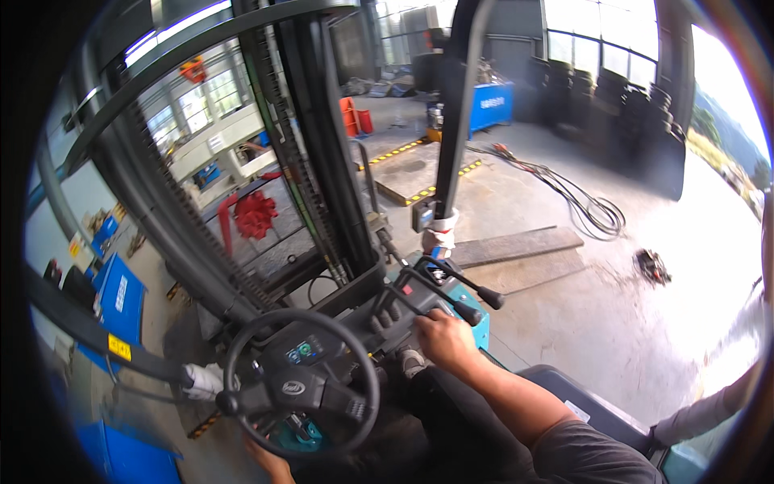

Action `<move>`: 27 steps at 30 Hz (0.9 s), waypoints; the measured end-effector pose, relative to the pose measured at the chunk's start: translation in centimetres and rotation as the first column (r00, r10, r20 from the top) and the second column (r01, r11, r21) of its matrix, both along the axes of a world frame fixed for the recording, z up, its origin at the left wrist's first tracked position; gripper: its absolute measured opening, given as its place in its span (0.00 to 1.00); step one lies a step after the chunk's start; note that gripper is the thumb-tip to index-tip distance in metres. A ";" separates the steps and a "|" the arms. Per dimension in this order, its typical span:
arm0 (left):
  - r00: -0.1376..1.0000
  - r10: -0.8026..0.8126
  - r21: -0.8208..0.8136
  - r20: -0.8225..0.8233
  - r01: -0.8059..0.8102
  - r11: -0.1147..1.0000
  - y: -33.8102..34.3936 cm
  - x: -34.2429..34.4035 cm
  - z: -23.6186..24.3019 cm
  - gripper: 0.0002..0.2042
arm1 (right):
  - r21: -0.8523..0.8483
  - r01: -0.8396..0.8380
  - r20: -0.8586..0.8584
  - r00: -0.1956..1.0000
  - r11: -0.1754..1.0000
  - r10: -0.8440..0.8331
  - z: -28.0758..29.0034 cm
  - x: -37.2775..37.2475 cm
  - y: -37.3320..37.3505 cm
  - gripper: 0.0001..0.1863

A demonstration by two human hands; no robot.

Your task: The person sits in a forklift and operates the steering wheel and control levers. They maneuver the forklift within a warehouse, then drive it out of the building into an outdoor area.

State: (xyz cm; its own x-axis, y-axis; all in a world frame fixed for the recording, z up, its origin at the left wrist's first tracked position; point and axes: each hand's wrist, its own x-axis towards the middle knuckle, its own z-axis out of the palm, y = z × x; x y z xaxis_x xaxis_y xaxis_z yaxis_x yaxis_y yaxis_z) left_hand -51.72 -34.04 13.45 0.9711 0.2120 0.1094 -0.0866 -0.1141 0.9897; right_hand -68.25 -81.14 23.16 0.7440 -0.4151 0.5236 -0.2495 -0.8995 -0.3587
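Note:
I am seated in a forklift behind a black steering wheel [371, 379] with a knob [230, 402] on its left rim. My right hand [445, 337] is closed around the end of a control lever, right of the wheel. Two more levers with black knobs [490, 298] stand just beyond that hand. My left hand [264, 458] is low, by the wheel's lower left rim. The wheel partly hides its fingers, so its grip is unclear. A shoe [411, 361] shows on the cab floor between wheel and levers.
The black mast [318, 145] rises ahead, with a red part [255, 214] beyond it. White cloth is wrapped on the right pillar [442, 232] and left pillar [203, 381]. Long plates [516, 248], coiled cables [592, 211] and a striped-edged platform [411, 173] lie on the floor; blue bins [121, 298] stand left.

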 end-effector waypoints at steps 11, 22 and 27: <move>0.749 -0.294 0.613 0.593 -0.183 0.769 -7.4 -5.1 16.5 0.22 | 0.093 -0.059 -0.002 0.998 0.994 0.059 0.0 0.1 0.0 0.11; 0.537 -0.738 0.776 0.408 0.222 0.591 -23.0 0.2 22.2 0.18 | 0.028 -0.001 0.117 0.993 1.000 -0.002 1.5 -0.1 0.6 0.07; 0.420 -0.837 0.773 0.350 0.376 0.512 -21.5 -9.6 18.6 0.17 | 0.042 -0.005 0.089 0.996 0.999 0.001 2.1 -0.5 0.8 0.09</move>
